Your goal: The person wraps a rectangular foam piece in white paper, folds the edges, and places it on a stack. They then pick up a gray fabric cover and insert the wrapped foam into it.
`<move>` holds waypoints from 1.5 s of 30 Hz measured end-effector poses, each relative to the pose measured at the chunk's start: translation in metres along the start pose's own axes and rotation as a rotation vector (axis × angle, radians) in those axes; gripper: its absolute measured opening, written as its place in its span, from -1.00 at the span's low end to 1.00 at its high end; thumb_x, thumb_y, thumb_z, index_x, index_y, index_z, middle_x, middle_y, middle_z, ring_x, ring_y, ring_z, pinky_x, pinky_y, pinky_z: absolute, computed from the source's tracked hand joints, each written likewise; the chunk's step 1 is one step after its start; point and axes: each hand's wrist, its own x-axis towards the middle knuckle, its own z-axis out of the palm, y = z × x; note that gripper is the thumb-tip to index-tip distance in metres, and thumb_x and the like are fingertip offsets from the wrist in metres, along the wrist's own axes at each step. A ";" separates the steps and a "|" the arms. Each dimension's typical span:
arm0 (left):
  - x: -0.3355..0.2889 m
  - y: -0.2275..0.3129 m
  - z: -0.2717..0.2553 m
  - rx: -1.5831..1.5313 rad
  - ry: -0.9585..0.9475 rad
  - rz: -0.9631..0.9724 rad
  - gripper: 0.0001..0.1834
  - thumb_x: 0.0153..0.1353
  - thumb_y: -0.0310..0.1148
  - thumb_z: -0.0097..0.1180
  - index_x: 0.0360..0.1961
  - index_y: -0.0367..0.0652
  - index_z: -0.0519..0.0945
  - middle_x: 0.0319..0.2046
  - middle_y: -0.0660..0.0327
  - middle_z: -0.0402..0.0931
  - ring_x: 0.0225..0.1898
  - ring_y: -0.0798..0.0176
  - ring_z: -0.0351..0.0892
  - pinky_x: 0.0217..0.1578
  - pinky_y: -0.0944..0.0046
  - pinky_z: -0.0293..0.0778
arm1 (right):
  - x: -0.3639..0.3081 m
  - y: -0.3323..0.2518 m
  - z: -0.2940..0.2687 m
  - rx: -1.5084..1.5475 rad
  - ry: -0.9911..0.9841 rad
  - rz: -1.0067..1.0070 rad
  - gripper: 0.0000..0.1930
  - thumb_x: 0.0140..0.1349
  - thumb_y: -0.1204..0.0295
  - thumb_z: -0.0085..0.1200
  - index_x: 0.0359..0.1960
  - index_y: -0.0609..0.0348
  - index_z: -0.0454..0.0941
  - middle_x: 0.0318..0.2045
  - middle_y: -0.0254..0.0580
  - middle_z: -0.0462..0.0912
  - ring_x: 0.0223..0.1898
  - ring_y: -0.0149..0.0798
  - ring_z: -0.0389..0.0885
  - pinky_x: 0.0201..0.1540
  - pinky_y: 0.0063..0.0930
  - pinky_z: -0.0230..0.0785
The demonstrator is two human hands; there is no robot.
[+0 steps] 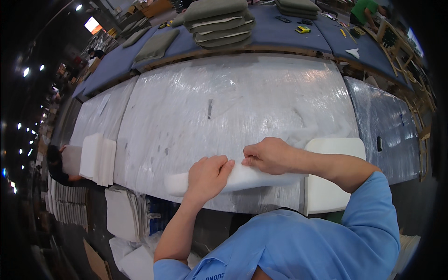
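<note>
At the near edge of the plastic-wrapped bench (233, 102), my left hand (207, 175) presses flat, grip open, on a soft white fibre batting strip (261, 177), while my right hand (268, 155) grip pinches its fluffy upper edge.

The left hand (207, 176) lies palm down with its fingers (223, 164) bent and pressed flat, knuckles up, and its bare forearm runs straight back and down toward the body. The right hand (267, 155) sits just beside it, a little farther out, fingers curled under and thumb tucked in a pinch, its fingertips almost meeting those of the left. The right forearm comes in from the side, elbow bent, with a blue sleeve at the upper arm.
</note>
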 end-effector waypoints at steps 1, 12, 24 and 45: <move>0.001 0.001 0.004 0.003 0.022 0.012 -0.55 0.48 -0.08 0.07 -0.47 -0.19 0.57 -0.53 0.01 0.55 -0.41 -0.13 0.57 -0.32 -0.09 0.42 | -0.001 0.003 0.003 0.004 -0.001 -0.004 -0.64 0.53 0.05 0.02 -0.23 0.08 0.60 -0.48 0.02 0.67 -0.33 0.17 0.69 -0.23 0.02 0.46; -0.002 0.002 0.009 0.049 0.129 -0.070 -0.74 0.45 -0.20 0.11 -0.29 -0.16 0.64 -0.41 0.05 0.65 -0.26 -0.13 0.62 -0.17 -0.17 0.47 | 0.036 0.011 0.002 0.252 -0.352 -0.070 -0.46 0.55 -0.04 0.02 -0.35 0.23 0.65 -0.46 -0.06 0.64 -0.35 -0.13 0.58 -0.20 -0.14 0.40; -0.027 0.036 0.066 0.245 0.307 0.502 -0.42 0.33 -0.30 0.26 0.32 -0.33 0.55 0.31 -0.08 0.53 0.29 -0.18 0.51 0.33 -0.14 0.32 | 0.052 0.048 0.001 0.620 -0.417 0.312 -0.59 0.53 0.10 0.08 -0.29 0.22 0.70 -0.34 -0.23 0.68 -0.39 -0.34 0.48 -0.33 -0.31 0.35; 0.022 0.048 0.040 0.074 0.089 0.446 -0.47 0.41 -0.09 0.19 0.22 -0.28 0.61 -0.09 -0.08 0.72 -0.13 -0.13 0.74 -0.09 -0.06 0.57 | -0.072 0.041 -0.010 -0.169 0.298 -0.105 -0.67 0.47 0.08 0.13 -0.27 0.10 0.55 -0.39 -0.05 0.65 -0.31 0.13 0.70 -0.22 0.00 0.51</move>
